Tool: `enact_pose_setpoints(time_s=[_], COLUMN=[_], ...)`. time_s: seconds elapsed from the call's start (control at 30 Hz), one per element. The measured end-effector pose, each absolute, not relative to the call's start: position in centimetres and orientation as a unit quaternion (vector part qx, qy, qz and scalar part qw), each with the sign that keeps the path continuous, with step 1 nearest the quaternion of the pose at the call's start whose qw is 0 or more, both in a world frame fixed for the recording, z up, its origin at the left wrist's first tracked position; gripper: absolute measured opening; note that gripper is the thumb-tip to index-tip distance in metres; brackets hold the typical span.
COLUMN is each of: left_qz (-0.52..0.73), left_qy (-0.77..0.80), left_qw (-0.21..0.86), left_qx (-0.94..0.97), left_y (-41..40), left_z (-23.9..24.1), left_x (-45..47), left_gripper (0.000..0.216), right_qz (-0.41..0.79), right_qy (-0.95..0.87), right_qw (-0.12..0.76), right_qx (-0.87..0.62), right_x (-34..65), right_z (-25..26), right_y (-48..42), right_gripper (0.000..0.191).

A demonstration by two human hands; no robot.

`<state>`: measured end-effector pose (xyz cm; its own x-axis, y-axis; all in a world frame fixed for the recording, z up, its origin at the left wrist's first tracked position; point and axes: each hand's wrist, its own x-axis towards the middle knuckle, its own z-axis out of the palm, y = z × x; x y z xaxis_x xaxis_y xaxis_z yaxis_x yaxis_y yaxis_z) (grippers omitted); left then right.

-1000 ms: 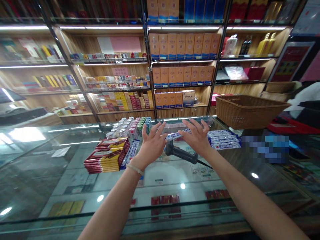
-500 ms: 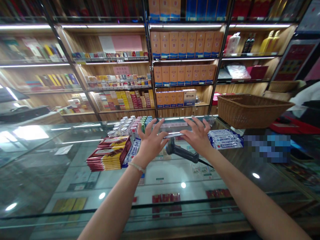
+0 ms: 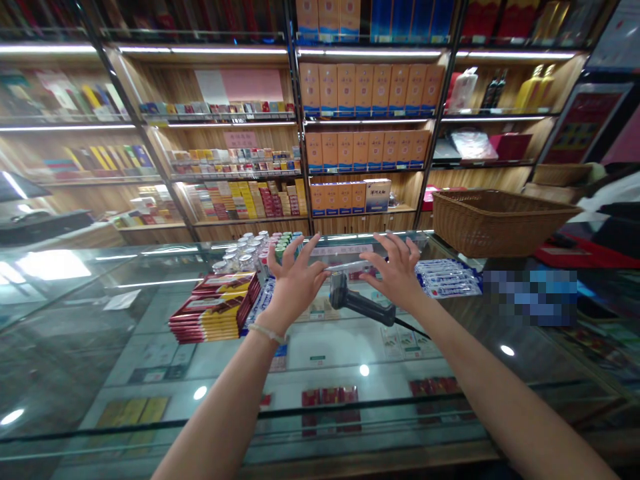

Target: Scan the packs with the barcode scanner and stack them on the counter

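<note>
My left hand (image 3: 295, 283), with a pale bracelet at the wrist, has its thumb and a finger close together at the near end of a thin, flat, shiny strip (image 3: 346, 265), seen edge-on; its kind I cannot make out. The other left fingers are raised. Across from it, my right hand (image 3: 397, 272) has its thumb and fingers apart around the strip's other end. A dark handheld barcode scanner (image 3: 367, 308) lies on the glass below both hands. Left of my left hand are stacked red-and-yellow chocolate packs (image 3: 217, 310). Blue-and-white packets (image 3: 447, 277) lie beyond my right wrist.
A glass display counter (image 3: 330, 353) spans the front, with boxes under the glass. Several small lidded containers (image 3: 245, 250) stand at its back left. A wicker basket (image 3: 500, 220) sits at the right. Behind are lit shelves with orange boxes (image 3: 365, 150). A person's white sleeve (image 3: 607, 200) shows far right.
My right thumb and finger have parted at the strip's end. My left hand has shifted slightly left. More of the scanner's head shows between the hands.
</note>
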<state>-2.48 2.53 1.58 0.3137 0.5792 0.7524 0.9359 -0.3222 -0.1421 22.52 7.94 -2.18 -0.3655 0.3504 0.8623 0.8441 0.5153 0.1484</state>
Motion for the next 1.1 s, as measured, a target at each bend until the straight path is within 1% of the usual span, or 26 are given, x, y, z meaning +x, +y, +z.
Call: enact_pose_setpoints(time_s=[0.13,0.23,0.3,0.53,0.7,0.93,1.0,1.1], left_qz=[-0.295,-0.285,-0.281,-0.294,-0.28,-0.274,-0.282,-0.29], left_qy=[-0.502,-0.502,-0.502,-0.498,-0.474,-0.47,-0.471,-0.477], left_qw=[0.278,0.262,0.257,0.268,0.302,0.323,0.323,0.332], left_qx=[-0.764,-0.773,-0.777,-0.77,-0.779,-0.774,-0.771,-0.76], left_y=[2.62,2.73,2.82,2.73,2.29,2.3,2.44,2.76], left_z=[1.63,1.47,1.3,1.21,1.3,1.05,1.01,0.99], left_x=[-2.54,-2.45,-2.42,-2.48,-2.29,-1.96,-2.06,-2.52], left_gripper=[0.017,0.02,0.022,0.025,0.042,0.024,0.022,0.022], right_qz=[-0.309,-0.321,-0.324,-0.318,-0.319,-0.302,-0.286,-0.233], right_qy=[-0.772,-0.773,-0.774,-0.775,-0.774,-0.778,-0.778,-0.767], right_qw=[0.412,0.41,0.404,0.398,0.407,0.409,0.415,0.434], right_qx=[-0.372,-0.363,-0.365,-0.375,-0.365,-0.369,-0.376,-0.411], right_x=[22.36,22.13,22.04,22.13,22.12,21.92,21.88,22.04], right_z=[-2.36,-2.44,-2.45,-2.35,-2.35,-2.29,-2.22,-2.07], right_y=[7.95,7.85,7.8,7.83,7.85,7.56,7.51,7.69], right_gripper=[0.031,0.022,0.019,0.023,0.023,0.022,0.028,0.049])
